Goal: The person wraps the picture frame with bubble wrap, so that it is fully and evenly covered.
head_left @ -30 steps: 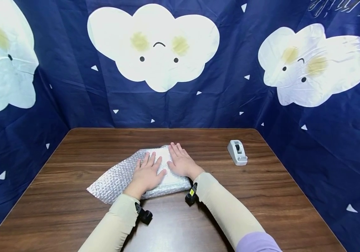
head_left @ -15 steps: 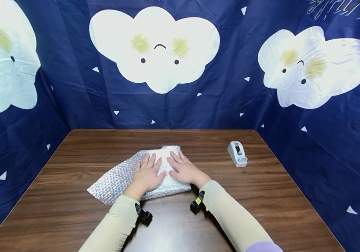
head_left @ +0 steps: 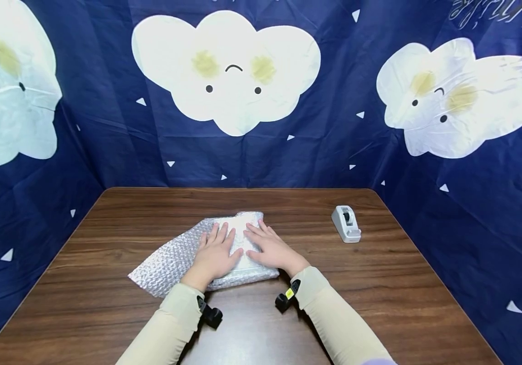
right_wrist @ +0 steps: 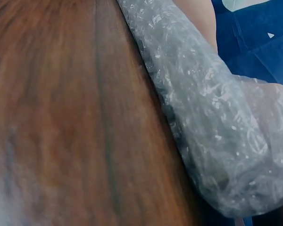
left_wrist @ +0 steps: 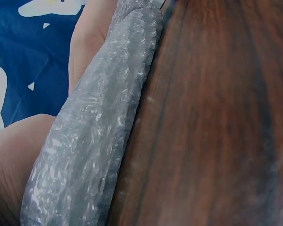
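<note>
A flat white item (head_left: 238, 235) lies in bubble wrap (head_left: 169, 261) on the table; what it is cannot be made out. One loose flap of the wrap spreads out to the left. My left hand (head_left: 215, 257) rests on the left part of the bundle with its fingers spread. On the right part lies my right hand (head_left: 275, 249), fingers straight and pointing up and left. Both wrist views show the folded, puffy near edge of the bubble wrap (left_wrist: 92, 117) along the table, with parts of the hands behind it.
A white tape dispenser (head_left: 346, 224) stands at the right on the brown wooden table (head_left: 402, 299). Dark blue cloth (head_left: 242, 157) with white clouds hangs behind the table and at its sides.
My right hand has slid a little toward me and to the right over the bundle, uncovering its far right corner. The left hand stays in place.
</note>
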`<state>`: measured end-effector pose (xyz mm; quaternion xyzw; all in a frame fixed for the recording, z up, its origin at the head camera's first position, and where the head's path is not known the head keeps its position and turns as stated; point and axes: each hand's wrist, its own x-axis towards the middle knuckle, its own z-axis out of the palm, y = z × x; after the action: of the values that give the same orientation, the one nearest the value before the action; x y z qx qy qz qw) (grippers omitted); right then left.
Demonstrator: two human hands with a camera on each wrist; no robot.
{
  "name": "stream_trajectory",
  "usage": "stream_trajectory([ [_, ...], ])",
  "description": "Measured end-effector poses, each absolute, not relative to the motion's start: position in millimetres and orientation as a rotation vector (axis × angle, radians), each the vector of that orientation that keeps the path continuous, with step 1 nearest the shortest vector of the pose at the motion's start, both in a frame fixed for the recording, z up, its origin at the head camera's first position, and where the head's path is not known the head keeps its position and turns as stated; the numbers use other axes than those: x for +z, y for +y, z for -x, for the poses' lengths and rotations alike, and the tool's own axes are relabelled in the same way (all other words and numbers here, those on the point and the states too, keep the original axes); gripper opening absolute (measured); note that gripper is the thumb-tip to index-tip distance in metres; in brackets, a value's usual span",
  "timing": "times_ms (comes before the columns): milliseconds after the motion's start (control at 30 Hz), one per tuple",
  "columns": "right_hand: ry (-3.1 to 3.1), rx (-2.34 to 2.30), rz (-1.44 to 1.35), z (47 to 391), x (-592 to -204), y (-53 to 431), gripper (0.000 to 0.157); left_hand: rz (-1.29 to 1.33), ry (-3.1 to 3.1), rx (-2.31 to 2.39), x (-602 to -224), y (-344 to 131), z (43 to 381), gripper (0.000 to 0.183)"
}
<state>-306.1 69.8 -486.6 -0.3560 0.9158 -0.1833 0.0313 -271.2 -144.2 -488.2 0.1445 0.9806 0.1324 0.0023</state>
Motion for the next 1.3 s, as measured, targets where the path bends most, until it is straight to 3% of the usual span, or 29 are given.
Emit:
stream_trajectory([
  [933,2.789,-0.646,1.088,304.6,-496.2,77.1,0.064,-0.493,3.108,0.453,-494.7,-142.7,268.2,0.074],
  [1300,2.778,-0.661,1.076,308.8,-491.9,74.2,0.065,-0.479,3.111,0.525,-483.5,-163.6,275.4,0.075],
])
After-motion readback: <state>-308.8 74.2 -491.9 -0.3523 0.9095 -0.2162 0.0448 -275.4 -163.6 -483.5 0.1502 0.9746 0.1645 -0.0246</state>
